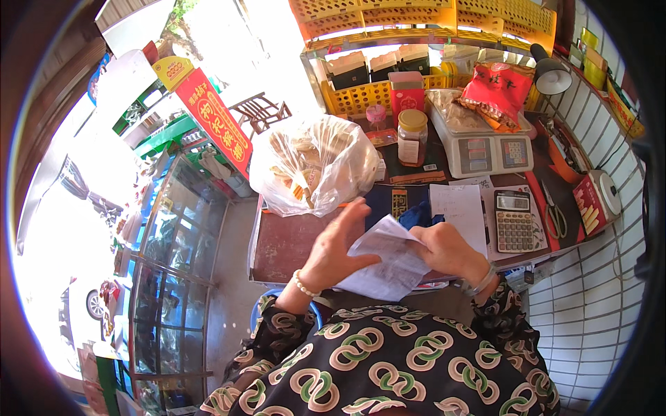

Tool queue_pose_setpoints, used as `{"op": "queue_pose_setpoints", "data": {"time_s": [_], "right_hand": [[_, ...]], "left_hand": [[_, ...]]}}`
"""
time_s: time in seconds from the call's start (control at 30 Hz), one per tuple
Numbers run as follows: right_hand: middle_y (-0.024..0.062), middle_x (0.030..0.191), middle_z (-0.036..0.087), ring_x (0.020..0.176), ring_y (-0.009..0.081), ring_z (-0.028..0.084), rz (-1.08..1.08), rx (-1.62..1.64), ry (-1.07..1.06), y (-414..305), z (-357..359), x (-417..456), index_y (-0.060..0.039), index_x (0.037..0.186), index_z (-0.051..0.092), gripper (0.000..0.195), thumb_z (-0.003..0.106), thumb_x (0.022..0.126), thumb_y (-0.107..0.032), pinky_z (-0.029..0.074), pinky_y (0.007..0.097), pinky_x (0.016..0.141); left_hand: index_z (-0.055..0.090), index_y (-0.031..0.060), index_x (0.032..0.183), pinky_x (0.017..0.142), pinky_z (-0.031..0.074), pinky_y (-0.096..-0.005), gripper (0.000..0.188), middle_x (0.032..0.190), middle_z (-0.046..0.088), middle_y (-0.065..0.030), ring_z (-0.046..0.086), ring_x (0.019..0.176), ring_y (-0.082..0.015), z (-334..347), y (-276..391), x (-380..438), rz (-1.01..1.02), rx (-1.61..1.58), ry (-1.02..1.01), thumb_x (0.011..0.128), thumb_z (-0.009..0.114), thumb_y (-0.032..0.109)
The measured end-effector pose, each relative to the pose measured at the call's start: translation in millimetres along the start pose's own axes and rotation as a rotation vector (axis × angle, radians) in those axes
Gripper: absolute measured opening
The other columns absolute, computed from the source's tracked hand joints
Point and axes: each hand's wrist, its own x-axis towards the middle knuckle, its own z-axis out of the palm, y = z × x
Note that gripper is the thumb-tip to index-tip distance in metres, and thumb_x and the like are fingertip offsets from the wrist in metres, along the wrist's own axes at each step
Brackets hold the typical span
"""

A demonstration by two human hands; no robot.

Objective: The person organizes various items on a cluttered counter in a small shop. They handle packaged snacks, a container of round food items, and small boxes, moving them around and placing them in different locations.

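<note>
A sheet of white paper (387,262) with faint writing hangs at a slant over the front edge of the desk (283,244). My right hand (448,248) pinches its upper right corner, with the fingers curled in. Over the sheet's left side is my left hand (335,247), thumb and fingers spread apart; whether the palm touches the paper is hard to tell. Just beyond my left fingertips stands a clear plastic bag (315,164) stuffed with pale contents. Dark blue cloth (416,214) lies behind the paper, and a handwritten sheet (458,208) rests behind my right hand.
To the right are a calculator (513,221), scissors (554,210) and a boxed item (596,203). A weighing scale (481,151) carries bags, including a red packet (499,91). Left of it stands a yellow-lidded jar (412,138). A glass display case (174,275) stands left of the desk.
</note>
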Motion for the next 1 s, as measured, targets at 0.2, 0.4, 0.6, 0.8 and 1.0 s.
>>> {"op": "queue_pose_setpoints", "data": {"time_s": [0.2,0.4,0.6,0.8,1.0], "right_hand": [[0.0114,0.068,0.06,0.058,0.0149,0.056,0.275,0.454,0.309,5,-7,-3,-0.0014,0.1,0.054,0.03,0.064,0.075,-0.016,0.046,0.0277,0.056],[0.0129,0.103,0.05,0.092,0.0179,0.049,0.424,0.844,0.501,33,34,-36,0.0007,0.123,0.033,0.064,0.067,0.072,-0.02,0.043,0.0294,0.076],[0.0008,0.076,0.058,0.067,0.0044,0.048,0.627,1.165,0.613,32,47,-60,0.001,0.089,0.06,0.017,0.058,0.078,-0.012,0.039,0.0181,0.061],[-0.0047,0.062,0.049,0.053,0.0014,0.039,0.702,0.805,0.946,101,-39,-108,-0.0019,0.08,0.061,0.011,0.052,0.075,-0.004,0.03,0.0171,0.045],[0.0011,0.079,0.058,0.066,0.0079,0.049,0.716,0.595,1.226,227,-129,-189,0.003,0.096,0.06,0.025,0.056,0.072,-0.003,0.038,0.0193,0.059]], "left_hand": [[0.062,-0.0012,0.082,0.059,0.044,-0.0254,0.014,0.07,0.062,-0.001,0.053,0.065,-0.0086,45,-12,-7,-0.409,-0.25,0.116,0.075,0.064,0.011],[0.061,-0.0018,0.083,0.059,0.041,-0.0198,0.008,0.078,0.059,0.0003,0.051,0.067,-0.0065,68,-23,10,-0.417,-0.521,0.544,0.078,0.059,0.005],[0.059,-0.0011,0.08,0.057,0.044,-0.0208,0.018,0.075,0.06,-0.0027,0.054,0.064,-0.008,101,-5,25,-0.615,-0.928,0.5,0.084,0.054,0.015],[0.056,0.0019,0.073,0.038,0.029,-0.0162,0.028,0.05,0.049,0.0008,0.04,0.04,-0.004,113,-25,29,-0.599,-0.614,0.138,0.085,0.052,0.027],[0.057,-0.0002,0.087,0.052,0.043,-0.0192,0.02,0.074,0.059,-0.0054,0.058,0.065,-0.0102,114,-55,19,-0.588,-0.386,0.159,0.076,0.062,0.016]]}}
